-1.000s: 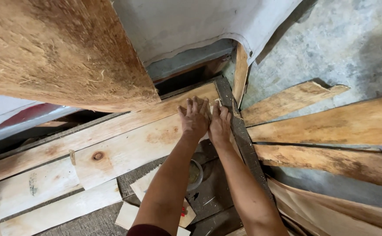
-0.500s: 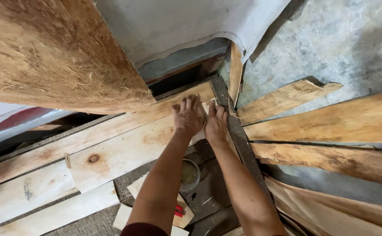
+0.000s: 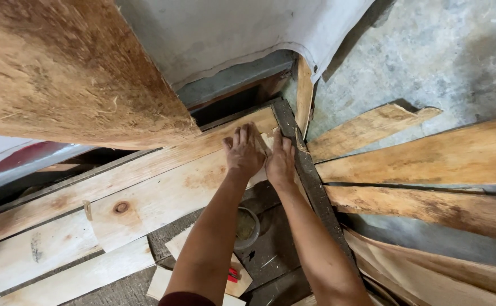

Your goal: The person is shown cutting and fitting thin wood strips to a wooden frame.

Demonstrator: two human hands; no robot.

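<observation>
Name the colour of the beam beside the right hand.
Dark grey-brown beam, head view.

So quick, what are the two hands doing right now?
Left hand: open, palm flat on the pale wooden plank, holding nothing.
Right hand: open, pressed on the plank's end beside the dark beam.

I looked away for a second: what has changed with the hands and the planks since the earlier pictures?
Almost nothing. Both the left hand and the right hand stay pressed flat on the end of the pale plank beside the dark strip. Only the view shifted slightly; nothing was gripped or released.
</observation>
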